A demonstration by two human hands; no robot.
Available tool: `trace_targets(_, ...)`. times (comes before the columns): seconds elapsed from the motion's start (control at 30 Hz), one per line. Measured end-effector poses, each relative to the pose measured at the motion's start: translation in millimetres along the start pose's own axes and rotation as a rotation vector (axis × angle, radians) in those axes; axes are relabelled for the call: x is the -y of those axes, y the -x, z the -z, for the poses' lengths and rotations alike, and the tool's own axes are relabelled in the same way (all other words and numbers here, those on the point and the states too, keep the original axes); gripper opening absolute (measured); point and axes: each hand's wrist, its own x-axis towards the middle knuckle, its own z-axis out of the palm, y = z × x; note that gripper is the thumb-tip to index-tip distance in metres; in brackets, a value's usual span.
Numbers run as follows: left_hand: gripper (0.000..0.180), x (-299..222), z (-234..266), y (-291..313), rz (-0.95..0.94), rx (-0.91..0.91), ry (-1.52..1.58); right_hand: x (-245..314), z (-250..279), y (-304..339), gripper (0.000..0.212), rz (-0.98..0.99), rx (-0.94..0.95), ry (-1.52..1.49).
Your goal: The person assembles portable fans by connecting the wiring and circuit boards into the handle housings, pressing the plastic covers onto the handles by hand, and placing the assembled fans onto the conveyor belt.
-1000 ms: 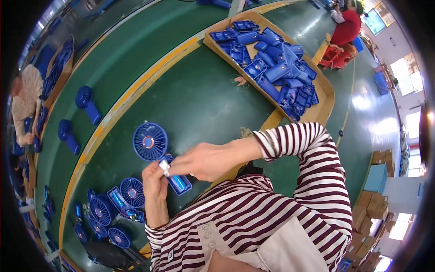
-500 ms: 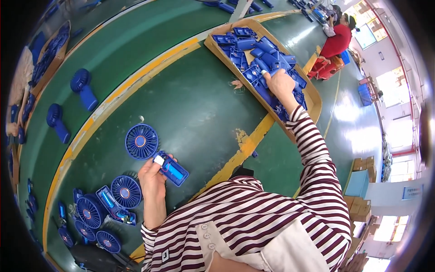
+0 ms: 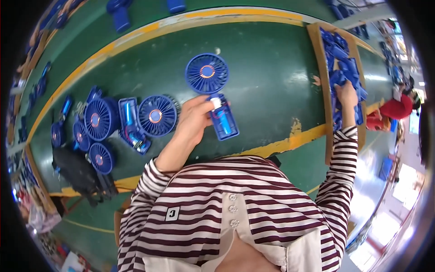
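Note:
My left hand [image 3: 194, 119] is closed on the blue handheld fan's open handle casing [image 3: 231, 129], a white covering on its thumb tip. Inside this casing lies a light-blue cylindrical battery [image 3: 224, 120]. The fan's round caged head [image 3: 207, 72] rests on the green table just beyond. Far to the right, my right hand [image 3: 347, 94] reaches into a shallow cardboard box [image 3: 322, 63] of blue plastic casing parts [image 3: 348, 68]. Its fingers bend down among the parts, and whether they grip one is hidden.
Left of my left hand lie a fan head [image 3: 157, 115], an opened handle with battery [image 3: 130, 122] and several more fans [image 3: 100, 119]. A black bundle [image 3: 79, 170] sits at the table's near left. Beyond the yellow-edged strip are finished-looking fans [image 3: 120, 16]. A person in red [image 3: 397, 108] is at far right.
My view has turned, so the table and box appear shifted. My right hand stays in the box, now further down among the parts. The left hand still holds the fan handle.

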Motion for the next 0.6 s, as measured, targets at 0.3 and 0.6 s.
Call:
trace_targets(0.3, 0.022, 6, 4, -2, 0.016, -0.014, -0.094, 0, 0, 13, 0.059, -0.108, -0.183, -0.042)
trace_targets(0.6, 0.024, 5, -2, -3, -0.007, -0.061, -0.06, 95, 76, 163, 0.048, 0.51, 0.057, -1.043)
